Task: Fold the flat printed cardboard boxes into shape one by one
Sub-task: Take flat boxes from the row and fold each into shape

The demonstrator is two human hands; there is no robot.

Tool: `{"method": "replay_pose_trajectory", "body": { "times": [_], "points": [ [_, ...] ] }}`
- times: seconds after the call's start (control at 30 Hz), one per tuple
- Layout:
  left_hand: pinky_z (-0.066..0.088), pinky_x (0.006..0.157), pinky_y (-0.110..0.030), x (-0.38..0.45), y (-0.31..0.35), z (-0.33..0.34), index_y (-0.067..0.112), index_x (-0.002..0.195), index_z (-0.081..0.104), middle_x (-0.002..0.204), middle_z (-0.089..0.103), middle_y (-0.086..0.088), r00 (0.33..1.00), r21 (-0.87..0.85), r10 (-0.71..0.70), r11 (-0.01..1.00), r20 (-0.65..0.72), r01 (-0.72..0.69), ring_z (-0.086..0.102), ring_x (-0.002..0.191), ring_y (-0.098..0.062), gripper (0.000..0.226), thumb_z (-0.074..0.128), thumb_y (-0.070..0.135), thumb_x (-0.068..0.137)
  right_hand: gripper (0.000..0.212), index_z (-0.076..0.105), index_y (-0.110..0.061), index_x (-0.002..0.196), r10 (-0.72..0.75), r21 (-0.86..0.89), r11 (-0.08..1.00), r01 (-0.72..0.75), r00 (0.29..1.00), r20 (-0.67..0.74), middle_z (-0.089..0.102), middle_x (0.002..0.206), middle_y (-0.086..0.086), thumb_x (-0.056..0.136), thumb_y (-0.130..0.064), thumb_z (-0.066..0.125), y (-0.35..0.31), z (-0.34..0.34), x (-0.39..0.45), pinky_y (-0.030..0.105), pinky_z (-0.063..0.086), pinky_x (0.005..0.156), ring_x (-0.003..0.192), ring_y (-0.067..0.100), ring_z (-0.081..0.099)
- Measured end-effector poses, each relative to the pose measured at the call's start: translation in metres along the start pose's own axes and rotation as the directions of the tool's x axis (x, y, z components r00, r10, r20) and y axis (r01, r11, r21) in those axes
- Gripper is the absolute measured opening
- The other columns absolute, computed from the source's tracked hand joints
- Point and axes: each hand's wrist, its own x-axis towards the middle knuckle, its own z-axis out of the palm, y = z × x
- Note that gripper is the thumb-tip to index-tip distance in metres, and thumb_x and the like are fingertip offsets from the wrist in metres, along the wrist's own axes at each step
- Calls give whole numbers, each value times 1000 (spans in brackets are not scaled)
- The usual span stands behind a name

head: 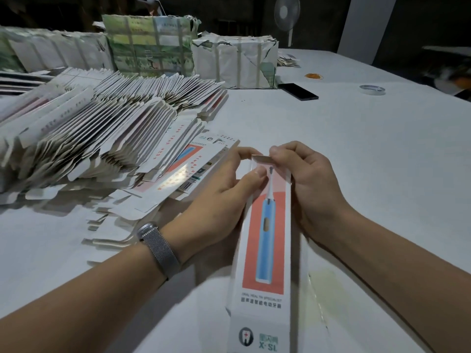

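Looking from the left, I see the heap of flat boxes [96,128] fanned over the table [356,154], lying left of the toothbrush box [265,250] and reaching up toward the taped paper bundles [234,62] behind it. One flat sheet at the heap's edge lies just beside my left hand [219,197].

That hand sits against the left side of the toothbrush box, near its far end, wrist bent slightly inward, a mesh watch band [160,250] on the forearm. Its thumb presses on the printed face and the forefinger curls to the top flap [260,158], pinching the box between them.

Between both hands the toothbrush box stands long and narrow, running from the bottom edge of the view away from me, blue brush picture facing up.

My right hand [313,189] holds the right side of the box, fingers curled, thumb and forefinger pinching the top flap.

Beyond the box, to its right, lie a dark phone [298,91], orange rubber bands [314,76] and a tape roll [372,89], well apart from it.
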Motion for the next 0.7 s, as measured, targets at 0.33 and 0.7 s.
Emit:
{"method": "replay_pose_trajectory", "body": {
  "times": [0.33, 0.7],
  "points": [
    [55, 64, -18, -2, 0, -1, 33, 130, 38, 83, 77, 3, 1000, 34, 7, 999, 12, -7, 74, 72, -12, 37, 50, 42, 96, 27, 72, -22, 66, -28, -136, 990, 25, 999, -16, 67, 71, 4, 91, -11, 68, -3, -2, 3, 34, 57, 65, 63, 19, 64],
    [52, 62, -15, -3, 3, 0, 28, 131, 39, 79, 74, 8, 999, 72, 21, 997, 26, -22, 70, 68, -4, 38, 47, 45, 98, 15, 71, -23, 65, -35, -172, 985, 27, 998, -44, 65, 68, 2, 80, -21, 67, -2, -3, 3, 36, 54, 65, 63, 17, 61]
  ]
}}
